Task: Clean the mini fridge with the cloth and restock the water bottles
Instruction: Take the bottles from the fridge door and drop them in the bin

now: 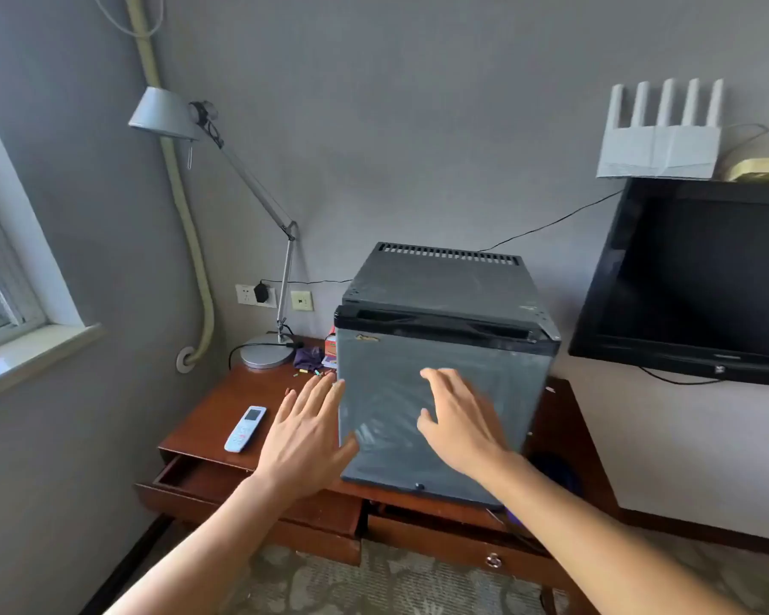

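Observation:
A dark grey mini fridge (445, 304) stands on a wooden desk (240, 392) with its door shut and smears on the door front. My left hand (307, 432) is spread open at the door's left edge, fingers straight. In front of the door's middle my right hand (458, 419) is open too, fingers loosely bent, holding nothing. A purple cloth (308, 358) lies crumpled on the desk behind the fridge's left side. Another bit of purple shows low at the fridge's right (513, 517). No water bottles are in view.
A white remote (245, 429) lies on the desk's left part. A desk lamp (267, 355) stands at the back left. The left drawer (196, 477) is pulled out. A black television (693, 277) hangs on the wall at right, with a white router (660, 144) above it.

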### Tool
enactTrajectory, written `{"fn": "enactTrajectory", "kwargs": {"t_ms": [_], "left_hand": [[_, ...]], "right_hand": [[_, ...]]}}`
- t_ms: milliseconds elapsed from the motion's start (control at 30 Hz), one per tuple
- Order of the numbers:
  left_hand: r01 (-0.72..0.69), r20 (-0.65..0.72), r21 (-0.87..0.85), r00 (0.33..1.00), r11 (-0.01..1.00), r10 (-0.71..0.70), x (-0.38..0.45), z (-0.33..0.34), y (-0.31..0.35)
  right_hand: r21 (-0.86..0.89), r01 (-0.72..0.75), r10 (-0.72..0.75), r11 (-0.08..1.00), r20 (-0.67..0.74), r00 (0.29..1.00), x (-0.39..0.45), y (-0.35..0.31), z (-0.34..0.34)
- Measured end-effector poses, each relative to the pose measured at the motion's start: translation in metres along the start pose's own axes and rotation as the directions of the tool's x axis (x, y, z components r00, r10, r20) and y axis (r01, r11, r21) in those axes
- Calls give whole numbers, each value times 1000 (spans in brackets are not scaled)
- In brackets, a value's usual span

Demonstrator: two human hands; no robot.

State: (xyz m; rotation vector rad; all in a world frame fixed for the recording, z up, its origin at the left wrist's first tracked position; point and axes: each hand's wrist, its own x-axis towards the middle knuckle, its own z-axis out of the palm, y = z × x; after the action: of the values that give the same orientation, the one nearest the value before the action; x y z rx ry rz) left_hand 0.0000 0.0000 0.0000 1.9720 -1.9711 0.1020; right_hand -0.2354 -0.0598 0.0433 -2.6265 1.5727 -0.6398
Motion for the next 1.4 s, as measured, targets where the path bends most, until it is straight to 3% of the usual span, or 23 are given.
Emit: {"fn": "enactTrajectory", "kwargs": {"t_ms": [133,267,367,600,733,900,1033,1300,1400], "left_hand": [[-96,-42,15,994,995,96,67,-7,-34],[-231,15,17,973,973,230,137,-21,-48],[-274,106,33,957,961,269,181,-24,-57],[-359,156,21,923,933,352,209,-10,-82],[-368,184,-188,897,910,401,222,-14,-100],[-314,128,-229,929,921,348,197,-26,-94],[-288,-15,-254,956,923,295,140,-14,-63],[-300,155,-123,936,946,317,41,27,37],[-227,239,-141,937,964,256,18,47,69]], "right_hand": [[-116,25,-35,993,-86,996,91,-32,19],[-302,-23,7,953,-55,998,153,-39,43],[-399,-78,35,913,-113,993,171,-44,52],[-360,-72,-6,930,-213,977,165,-48,72],[-283,-89,34,955,-194,980,162,-56,60],[-123,16,-37,992,-169,985,83,-66,28],[96,-45,61,994,-168,984,6,-59,-15],[-145,-288,300,947,74,951,-113,-23,-97],[-264,-341,382,902,123,916,-143,1,-118]]}}
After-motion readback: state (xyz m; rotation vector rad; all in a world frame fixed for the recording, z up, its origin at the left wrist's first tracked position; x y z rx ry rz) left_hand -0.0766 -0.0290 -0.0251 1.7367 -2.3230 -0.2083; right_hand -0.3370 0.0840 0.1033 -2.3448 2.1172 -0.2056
